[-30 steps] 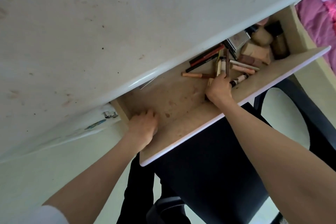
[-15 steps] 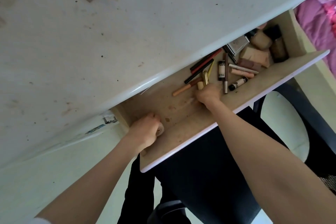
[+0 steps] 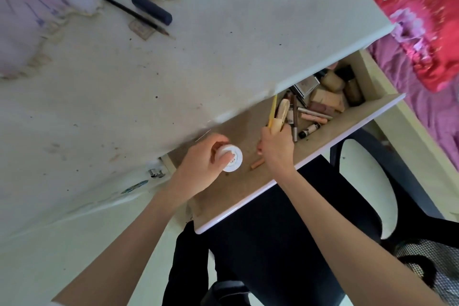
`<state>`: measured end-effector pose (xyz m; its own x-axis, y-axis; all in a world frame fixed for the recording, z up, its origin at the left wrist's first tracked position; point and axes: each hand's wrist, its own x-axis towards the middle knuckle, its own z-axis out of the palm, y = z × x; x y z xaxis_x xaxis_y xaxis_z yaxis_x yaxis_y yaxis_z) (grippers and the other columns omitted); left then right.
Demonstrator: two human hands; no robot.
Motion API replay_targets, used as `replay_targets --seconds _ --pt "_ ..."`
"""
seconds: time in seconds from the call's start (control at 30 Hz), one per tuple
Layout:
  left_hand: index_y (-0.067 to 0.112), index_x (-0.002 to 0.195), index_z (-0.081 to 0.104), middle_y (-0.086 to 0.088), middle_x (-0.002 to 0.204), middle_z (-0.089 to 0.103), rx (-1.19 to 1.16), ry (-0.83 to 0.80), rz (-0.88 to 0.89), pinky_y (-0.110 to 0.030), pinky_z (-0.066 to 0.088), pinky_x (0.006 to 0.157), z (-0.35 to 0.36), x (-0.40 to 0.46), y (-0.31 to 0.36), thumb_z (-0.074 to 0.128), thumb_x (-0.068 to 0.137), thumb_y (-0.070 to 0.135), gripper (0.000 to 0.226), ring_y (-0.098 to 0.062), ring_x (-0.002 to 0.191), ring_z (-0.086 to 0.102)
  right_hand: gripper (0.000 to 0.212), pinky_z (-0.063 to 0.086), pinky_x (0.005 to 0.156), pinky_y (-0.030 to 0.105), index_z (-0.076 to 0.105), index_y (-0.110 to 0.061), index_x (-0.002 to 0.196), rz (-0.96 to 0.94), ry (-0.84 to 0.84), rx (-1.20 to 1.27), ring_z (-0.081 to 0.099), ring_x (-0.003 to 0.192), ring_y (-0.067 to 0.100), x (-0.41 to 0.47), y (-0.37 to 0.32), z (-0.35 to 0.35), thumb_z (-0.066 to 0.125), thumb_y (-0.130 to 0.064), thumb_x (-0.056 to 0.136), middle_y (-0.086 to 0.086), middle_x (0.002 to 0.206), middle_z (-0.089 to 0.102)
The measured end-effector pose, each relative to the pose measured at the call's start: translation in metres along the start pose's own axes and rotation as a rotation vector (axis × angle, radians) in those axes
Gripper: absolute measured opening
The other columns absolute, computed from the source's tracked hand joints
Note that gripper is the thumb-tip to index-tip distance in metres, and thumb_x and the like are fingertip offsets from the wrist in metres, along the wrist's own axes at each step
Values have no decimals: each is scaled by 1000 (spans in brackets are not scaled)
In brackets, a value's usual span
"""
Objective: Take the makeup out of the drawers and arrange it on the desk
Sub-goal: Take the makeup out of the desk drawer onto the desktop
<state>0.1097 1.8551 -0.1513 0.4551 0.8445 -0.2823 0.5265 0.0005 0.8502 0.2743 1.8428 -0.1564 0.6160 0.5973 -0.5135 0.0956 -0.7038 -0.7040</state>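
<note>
Two hands over the open drawer (image 3: 293, 156): left hand (image 3: 201, 169) clasping a light, rigid white jar (image 3: 231, 158) at nine o'clock; right hand (image 3: 275, 146) pinching slim, possibly slippery tubes (image 3: 279, 117) near their bases.

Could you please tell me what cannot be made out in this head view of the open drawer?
- White jar: label mostly covered by the left hand; only a few letters show.
- Items gripped by the right hand: lower ends hidden in the fist.
- Back of the drawer: hidden under the desk.
- Makeup labels: too small to read.
</note>
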Motion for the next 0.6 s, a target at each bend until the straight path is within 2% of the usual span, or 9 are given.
replay_targets --seconds 0.07,0.17,0.23,0.3,0.4,0.47,0.6 --pt "28 101 54 20 86 59 -112 121 -9 -4 41 67 -16 5 10 63 84 21 20 9 77 56 17 53 76 46 46 -5 101 -37 -39 35 61 82 31 -11 -15 0 46 -19 92 18 94 61" --pt "27 102 54 11 92 62 -268 266 -106 -24 49 72 -43 19 17 61 86 21 18 -10 80 61 17 46 53 28 48 -6 101 75 7 210 53 56 16 -25 -29 3 44 -20 92 5 67 58" --pt "23 101 53 2 91 61 -350 378 -172 -21 49 63 -65 30 16 60 87 18 16 -16 70 59 5 43 47 21 46 -14 94 47 60 307 50 52 12 -36 -37 12 45 -19 91 2 65 57" --pt "18 102 52 -1 90 60 -419 470 -227 -12 45 50 -87 40 10 59 88 17 15 -15 63 56 7 43 45 16 43 -22 88 -72 52 297 51 57 12 -42 -50 25 47 -18 91 4 74 58" --pt "17 103 51 -3 95 59 -425 544 -292 -10 46 48 -115 53 -4 60 88 17 18 -19 74 59 12 46 53 23 44 -13 104 -249 -104 151 50 61 13 -36 -78 50 48 -15 92 -1 77 53" --pt "18 103 51 -3 98 60 -398 567 -309 -12 47 51 -129 62 -12 61 87 18 19 -21 78 61 12 42 46 16 41 -12 102 -350 -179 -64 47 56 11 -23 -99 67 47 -15 92 -4 72 49" --pt "17 102 52 -4 101 62 -378 635 -308 -11 48 50 -153 81 -23 62 86 20 20 -20 83 64 14 38 46 27 37 -11 96 -397 -177 -341 44 58 11 11 -139 97 45 -21 92 -5 71 42"
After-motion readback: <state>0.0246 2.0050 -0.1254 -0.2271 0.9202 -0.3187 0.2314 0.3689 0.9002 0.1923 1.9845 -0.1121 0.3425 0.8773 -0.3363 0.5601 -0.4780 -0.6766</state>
